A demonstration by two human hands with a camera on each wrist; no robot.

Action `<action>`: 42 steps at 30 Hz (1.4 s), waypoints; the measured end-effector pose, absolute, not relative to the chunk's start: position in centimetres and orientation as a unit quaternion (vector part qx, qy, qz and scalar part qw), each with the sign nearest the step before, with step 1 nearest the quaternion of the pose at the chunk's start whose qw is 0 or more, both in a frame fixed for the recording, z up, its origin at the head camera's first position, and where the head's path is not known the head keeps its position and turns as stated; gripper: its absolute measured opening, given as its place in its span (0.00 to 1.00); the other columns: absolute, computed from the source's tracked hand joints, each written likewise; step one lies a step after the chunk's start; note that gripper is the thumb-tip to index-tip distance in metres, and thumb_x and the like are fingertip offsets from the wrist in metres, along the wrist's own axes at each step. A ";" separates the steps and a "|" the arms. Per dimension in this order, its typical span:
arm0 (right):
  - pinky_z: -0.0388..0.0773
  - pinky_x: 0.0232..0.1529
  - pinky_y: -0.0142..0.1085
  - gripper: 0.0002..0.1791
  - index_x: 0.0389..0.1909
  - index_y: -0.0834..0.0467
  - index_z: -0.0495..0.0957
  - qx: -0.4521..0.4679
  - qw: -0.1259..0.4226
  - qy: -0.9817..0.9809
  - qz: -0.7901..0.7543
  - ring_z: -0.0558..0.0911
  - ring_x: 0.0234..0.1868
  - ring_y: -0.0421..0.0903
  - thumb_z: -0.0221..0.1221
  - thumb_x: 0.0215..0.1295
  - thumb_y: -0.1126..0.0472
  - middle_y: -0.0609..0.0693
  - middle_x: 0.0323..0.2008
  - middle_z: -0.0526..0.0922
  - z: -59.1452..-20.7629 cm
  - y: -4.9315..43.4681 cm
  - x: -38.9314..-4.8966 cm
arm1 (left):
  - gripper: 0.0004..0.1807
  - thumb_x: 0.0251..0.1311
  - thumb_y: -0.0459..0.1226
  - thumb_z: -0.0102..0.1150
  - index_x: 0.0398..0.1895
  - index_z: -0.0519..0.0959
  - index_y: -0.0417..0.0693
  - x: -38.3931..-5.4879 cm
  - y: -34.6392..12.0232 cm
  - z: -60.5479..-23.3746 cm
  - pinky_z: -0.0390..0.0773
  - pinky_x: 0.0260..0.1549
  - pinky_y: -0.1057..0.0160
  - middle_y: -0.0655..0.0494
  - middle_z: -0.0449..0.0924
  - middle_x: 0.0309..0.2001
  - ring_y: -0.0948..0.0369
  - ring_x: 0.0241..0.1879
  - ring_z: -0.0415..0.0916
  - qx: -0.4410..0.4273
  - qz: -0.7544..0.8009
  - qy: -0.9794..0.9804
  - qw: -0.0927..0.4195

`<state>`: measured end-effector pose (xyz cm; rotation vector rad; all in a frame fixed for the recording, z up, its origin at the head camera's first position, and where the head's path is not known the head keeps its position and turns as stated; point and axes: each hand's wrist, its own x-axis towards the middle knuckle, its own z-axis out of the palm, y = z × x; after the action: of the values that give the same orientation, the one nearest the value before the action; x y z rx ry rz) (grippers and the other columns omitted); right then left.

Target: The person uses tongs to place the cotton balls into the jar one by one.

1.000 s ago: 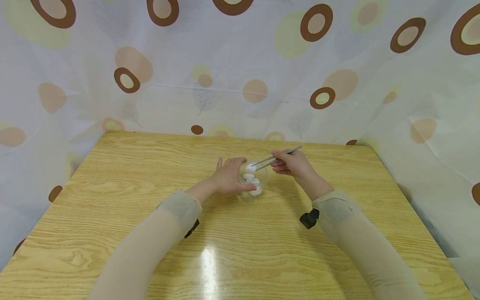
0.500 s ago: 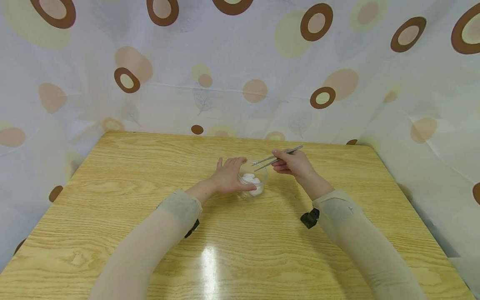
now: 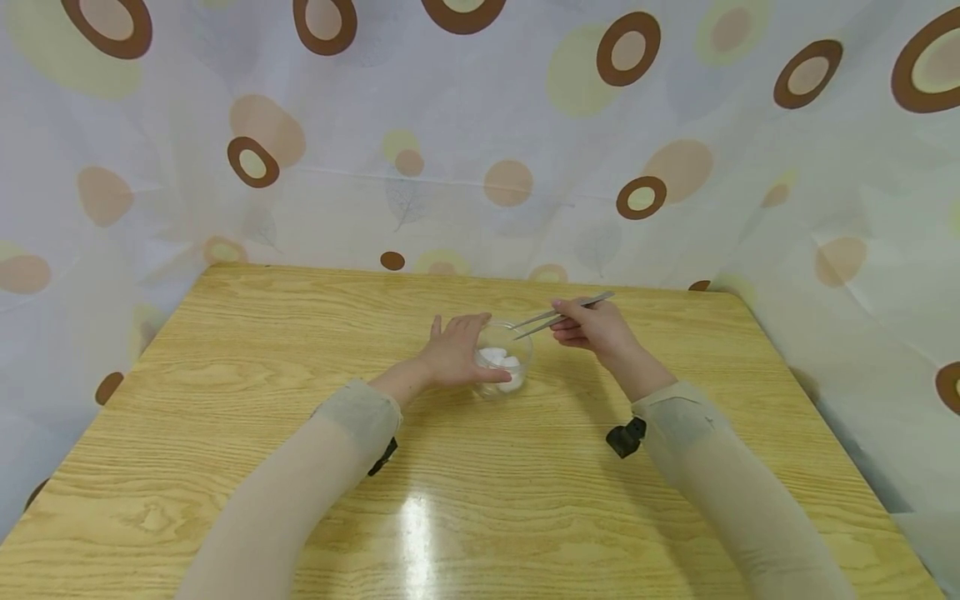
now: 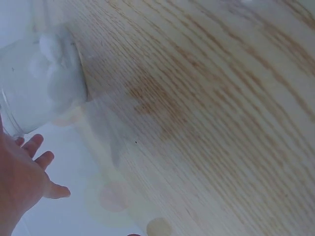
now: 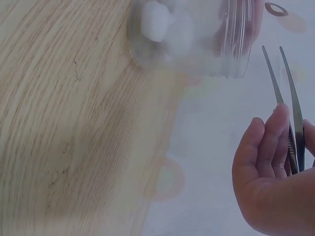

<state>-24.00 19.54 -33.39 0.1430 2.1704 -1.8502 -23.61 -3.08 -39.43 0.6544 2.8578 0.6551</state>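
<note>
A clear jar (image 3: 528, 358) with several white cotton balls (image 3: 493, 357) at its bottom stands upright on the table. My left hand (image 3: 452, 354) holds it near the rim, thumb on the near side and fingers round the far side. In the right wrist view, the jar (image 5: 202, 61) shows a threaded, lidless mouth. Pinched in my right hand (image 3: 600, 333) is a pair of metal tweezers (image 5: 295, 108). Their tips are spread with nothing between them, close over the jar's mouth at its right. The left wrist view catches part of my left hand (image 4: 22, 177) beside the jar (image 4: 24, 88).
The wooden table (image 3: 480, 483) has a bright glare spot near its front. A patterned white curtain (image 3: 450, 100) hangs behind the table and along both sides. Black wrist cameras sit under both sleeves.
A second ago the tweezers' tips were at a cotton ball in the jar's mouth; it has dropped among the others. The right hand with the tweezers has shifted slightly right; the left stays.
</note>
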 end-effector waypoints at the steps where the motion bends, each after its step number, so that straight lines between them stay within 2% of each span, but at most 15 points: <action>1: 0.80 0.32 0.27 0.13 0.43 0.62 0.72 0.050 0.142 0.750 -0.644 0.81 0.20 0.33 0.54 0.67 0.55 0.40 0.17 0.81 -33.3 19.6 -24.0 | 0.56 0.47 0.65 0.59 0.73 0.49 0.48 -23.6 -3.1 -39.4 0.37 0.67 0.37 0.51 0.55 0.71 0.53 0.71 0.51 0.217 0.219 0.949 0.071; 8: 0.80 0.32 0.27 0.09 0.39 0.57 0.74 0.048 0.140 0.749 -0.646 0.81 0.20 0.33 0.54 0.67 0.55 0.41 0.17 0.81 -33.0 20.4 -23.8 | 0.51 0.55 0.64 0.51 0.74 0.46 0.48 -23.4 -3.5 -39.1 0.36 0.67 0.36 0.50 0.53 0.72 0.51 0.72 0.49 0.219 0.235 0.944 0.080; 13: 0.80 0.31 0.27 0.12 0.43 0.59 0.73 0.043 0.137 0.784 -0.604 0.80 0.21 0.32 0.52 0.69 0.54 0.39 0.18 0.80 -32.9 21.2 -24.0 | 0.47 0.60 0.63 0.47 0.73 0.47 0.47 -23.4 -4.4 -39.1 0.36 0.67 0.37 0.48 0.52 0.72 0.49 0.72 0.47 0.227 0.253 0.938 0.070; 23: 0.80 0.30 0.29 0.16 0.39 0.64 0.73 0.037 0.161 0.859 -0.484 0.80 0.21 0.34 0.54 0.67 0.53 0.41 0.18 0.79 -33.4 22.9 -24.9 | 0.46 0.61 0.62 0.47 0.73 0.49 0.45 -23.3 -6.6 -39.3 0.36 0.66 0.36 0.46 0.52 0.72 0.48 0.72 0.46 0.215 0.241 0.945 0.058; 28: 0.80 0.31 0.31 0.17 0.42 0.64 0.71 0.041 0.180 0.876 -0.445 0.80 0.21 0.35 0.57 0.65 0.53 0.43 0.20 0.80 -33.9 23.7 -25.2 | 0.46 0.60 0.61 0.48 0.72 0.50 0.44 -23.4 -7.5 -39.6 0.38 0.66 0.34 0.45 0.52 0.72 0.47 0.72 0.47 0.204 0.226 0.951 0.048; 33: 0.81 0.36 0.38 0.18 0.44 0.65 0.68 0.043 0.184 0.893 -0.410 0.81 0.25 0.40 0.58 0.64 0.54 0.44 0.21 0.80 -34.5 23.9 -25.4 | 0.46 0.60 0.61 0.48 0.72 0.50 0.44 -23.5 -8.2 -39.8 0.38 0.65 0.34 0.44 0.53 0.71 0.47 0.72 0.48 0.197 0.216 0.955 0.044; 37: 0.81 0.35 0.38 0.18 0.43 0.65 0.67 0.047 0.178 0.902 -0.389 0.80 0.24 0.41 0.58 0.63 0.55 0.45 0.21 0.79 -35.0 24.1 -25.6 | 0.46 0.60 0.62 0.48 0.72 0.49 0.45 -23.5 -8.5 -39.8 0.37 0.65 0.33 0.44 0.53 0.71 0.47 0.72 0.48 0.196 0.214 0.956 0.048; 42: 0.80 0.32 0.37 0.21 0.49 0.68 0.69 0.043 0.169 0.910 -0.375 0.80 0.22 0.40 0.58 0.63 0.56 0.47 0.21 0.81 -35.4 24.1 -25.6 | 0.46 0.59 0.62 0.49 0.72 0.49 0.45 -23.4 -8.7 -39.9 0.37 0.65 0.33 0.43 0.53 0.71 0.46 0.71 0.48 0.197 0.210 0.957 0.048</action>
<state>-25.64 24.14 -35.42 0.1234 2.5873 -1.0668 -23.43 -8.74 -39.89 0.5990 2.9160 0.6399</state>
